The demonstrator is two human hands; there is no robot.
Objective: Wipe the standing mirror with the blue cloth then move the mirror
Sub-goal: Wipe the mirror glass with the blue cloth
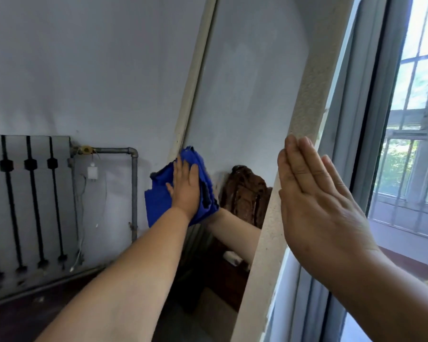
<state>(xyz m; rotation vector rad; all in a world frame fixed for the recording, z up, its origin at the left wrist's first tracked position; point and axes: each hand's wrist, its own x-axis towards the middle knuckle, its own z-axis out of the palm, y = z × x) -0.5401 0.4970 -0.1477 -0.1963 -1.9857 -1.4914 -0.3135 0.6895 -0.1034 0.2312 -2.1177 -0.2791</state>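
The standing mirror (245,95) leans tall in front of me, with a cream textured frame (304,107). My left hand (185,188) presses the blue cloth (158,196) flat against the glass near the mirror's left edge, at mid height. My right hand (314,201) lies flat against the outer side of the right frame, fingers straight and together, holding nothing. The glass reflects my forearm and a brown carved wooden object.
A grey radiator (27,201) with a pipe (134,193) stands on the wall to the left. A barred window (415,119) and its sliding frame sit close to the mirror's right side. Dark floor lies below left.
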